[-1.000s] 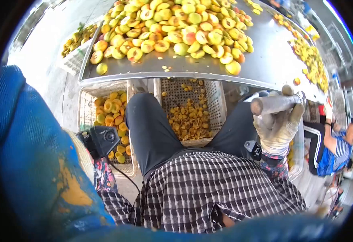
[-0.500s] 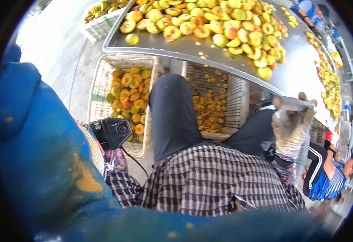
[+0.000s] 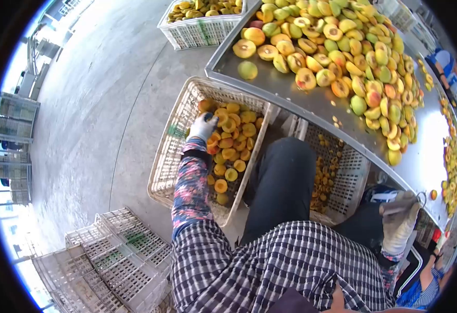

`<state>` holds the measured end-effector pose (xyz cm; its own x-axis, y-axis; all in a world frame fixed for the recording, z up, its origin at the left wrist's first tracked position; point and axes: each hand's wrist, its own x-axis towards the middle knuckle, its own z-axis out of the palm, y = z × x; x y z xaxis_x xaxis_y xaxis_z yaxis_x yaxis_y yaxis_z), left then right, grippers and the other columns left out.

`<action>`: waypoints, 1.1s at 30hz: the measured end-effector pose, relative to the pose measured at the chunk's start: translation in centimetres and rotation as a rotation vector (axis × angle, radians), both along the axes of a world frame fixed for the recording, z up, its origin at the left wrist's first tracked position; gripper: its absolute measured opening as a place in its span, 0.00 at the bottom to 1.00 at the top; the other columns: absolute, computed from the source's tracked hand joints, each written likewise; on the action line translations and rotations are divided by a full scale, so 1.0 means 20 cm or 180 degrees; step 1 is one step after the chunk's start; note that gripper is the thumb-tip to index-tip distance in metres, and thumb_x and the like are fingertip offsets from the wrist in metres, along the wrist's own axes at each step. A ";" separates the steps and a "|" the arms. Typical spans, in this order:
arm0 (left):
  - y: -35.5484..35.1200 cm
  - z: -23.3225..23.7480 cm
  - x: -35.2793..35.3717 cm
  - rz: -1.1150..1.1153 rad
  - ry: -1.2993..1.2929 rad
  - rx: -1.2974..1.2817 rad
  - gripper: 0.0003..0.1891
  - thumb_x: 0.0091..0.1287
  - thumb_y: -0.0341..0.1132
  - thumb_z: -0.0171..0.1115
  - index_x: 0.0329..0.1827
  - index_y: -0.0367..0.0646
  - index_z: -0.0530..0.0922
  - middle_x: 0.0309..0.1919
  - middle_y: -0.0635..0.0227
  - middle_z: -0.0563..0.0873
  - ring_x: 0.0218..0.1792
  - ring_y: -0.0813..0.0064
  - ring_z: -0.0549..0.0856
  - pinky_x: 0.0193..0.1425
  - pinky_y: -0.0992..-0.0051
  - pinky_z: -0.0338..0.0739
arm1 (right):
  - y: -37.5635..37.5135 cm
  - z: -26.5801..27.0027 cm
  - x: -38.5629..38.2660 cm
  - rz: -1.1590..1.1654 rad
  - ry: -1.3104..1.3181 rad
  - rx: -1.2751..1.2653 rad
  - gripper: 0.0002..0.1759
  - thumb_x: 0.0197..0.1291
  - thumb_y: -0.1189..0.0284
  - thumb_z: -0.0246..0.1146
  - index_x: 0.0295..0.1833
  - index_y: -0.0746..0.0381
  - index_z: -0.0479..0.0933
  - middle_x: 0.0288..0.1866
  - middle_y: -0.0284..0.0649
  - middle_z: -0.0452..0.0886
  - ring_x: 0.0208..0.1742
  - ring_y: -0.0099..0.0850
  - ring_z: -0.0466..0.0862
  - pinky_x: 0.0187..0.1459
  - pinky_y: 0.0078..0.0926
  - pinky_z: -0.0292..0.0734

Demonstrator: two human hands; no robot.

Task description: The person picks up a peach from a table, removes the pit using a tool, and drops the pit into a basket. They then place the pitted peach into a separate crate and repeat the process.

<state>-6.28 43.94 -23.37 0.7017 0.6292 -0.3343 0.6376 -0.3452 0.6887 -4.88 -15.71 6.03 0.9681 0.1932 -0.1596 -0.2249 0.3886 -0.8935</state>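
Note:
My left hand (image 3: pixel 203 128), in a white glove with dark fingertips, is over the left part of a pale plastic crate (image 3: pixel 160 175). Its fingers curl down among halved peaches (image 3: pixel 233 134); whatever they grip is hidden. On the right, my right hand (image 3: pixel 397 232) wears a soiled glove with brownish fingers. It is closed around a small tool, most of it covered, whose metal loop (image 3: pixel 421 199) sticks out near the edge of the metal table (image 3: pixel 312 107).
Many halved peaches (image 3: pixel 338 57) heap on the table. A second crate (image 3: pixel 351 180), with small fruit pieces, stands under it beyond my knee (image 3: pixel 286 172). Another filled crate (image 3: pixel 202 32) is at the back, and stacked crates (image 3: pixel 119 255) at lower left. Co-workers (image 3: pixel 445 68) are at right.
The view has swung left, and the blue shape across the foreground is gone. My left arm now reaches forward into the peach crate. The right hand keeps its grip on the loop tool.

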 end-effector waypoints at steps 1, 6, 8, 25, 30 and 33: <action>-0.02 0.00 0.04 -0.0218 0.0356 0.0396 0.32 0.64 0.57 0.62 0.65 0.44 0.76 0.62 0.54 0.79 0.65 0.59 0.77 0.70 0.67 0.69 | 0.03 -0.04 0.02 -0.0223 -0.0153 -0.0192 0.23 0.67 0.49 0.61 0.55 0.56 0.73 0.41 0.29 0.74 0.42 0.23 0.76 0.43 0.26 0.74; -0.03 -0.15 0.28 -0.0796 0.0674 0.0662 0.37 0.65 0.62 0.55 0.72 0.49 0.70 0.72 0.57 0.69 0.73 0.59 0.66 0.78 0.59 0.55 | 0.17 -0.09 0.06 -0.0519 -0.0012 -0.0419 0.23 0.68 0.49 0.59 0.52 0.58 0.71 0.34 0.32 0.72 0.35 0.23 0.77 0.37 0.25 0.76; -0.06 -0.16 0.36 -0.0902 0.1103 0.0861 0.37 0.66 0.65 0.52 0.72 0.52 0.70 0.74 0.57 0.66 0.75 0.58 0.63 0.79 0.53 0.49 | 0.19 -0.11 0.09 -0.0366 0.0039 -0.0544 0.23 0.68 0.49 0.59 0.53 0.58 0.71 0.34 0.32 0.72 0.35 0.23 0.77 0.39 0.25 0.77; -0.16 -0.14 -0.25 -0.1455 0.2319 -0.0347 0.31 0.63 0.59 0.60 0.61 0.45 0.79 0.64 0.51 0.78 0.68 0.56 0.73 0.73 0.62 0.64 | 0.42 -0.10 0.18 0.0225 0.0393 -0.0553 0.22 0.66 0.51 0.63 0.51 0.58 0.72 0.40 0.35 0.76 0.40 0.31 0.78 0.44 0.30 0.75; 0.03 -0.20 0.07 -0.0787 0.0713 0.0854 0.35 0.64 0.59 0.59 0.73 0.56 0.68 0.74 0.57 0.66 0.74 0.55 0.63 0.78 0.53 0.54 | 0.46 -0.05 0.17 0.0216 0.0456 -0.0585 0.23 0.66 0.50 0.62 0.51 0.58 0.72 0.39 0.35 0.76 0.40 0.31 0.78 0.44 0.30 0.75; 0.05 -0.28 0.16 -0.1458 0.1566 0.1571 0.41 0.62 0.63 0.58 0.78 0.62 0.58 0.80 0.65 0.52 0.79 0.56 0.52 0.78 0.40 0.44 | 0.47 -0.07 0.16 -0.0239 0.0438 -0.0705 0.23 0.66 0.50 0.62 0.51 0.57 0.72 0.39 0.34 0.75 0.39 0.28 0.77 0.44 0.28 0.74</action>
<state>-3.12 44.94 -28.87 0.7698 0.4716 -0.4301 0.5492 -0.8328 0.0698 -1.71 -6.37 4.64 0.9447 0.0674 -0.3211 -0.3280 0.2072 -0.9217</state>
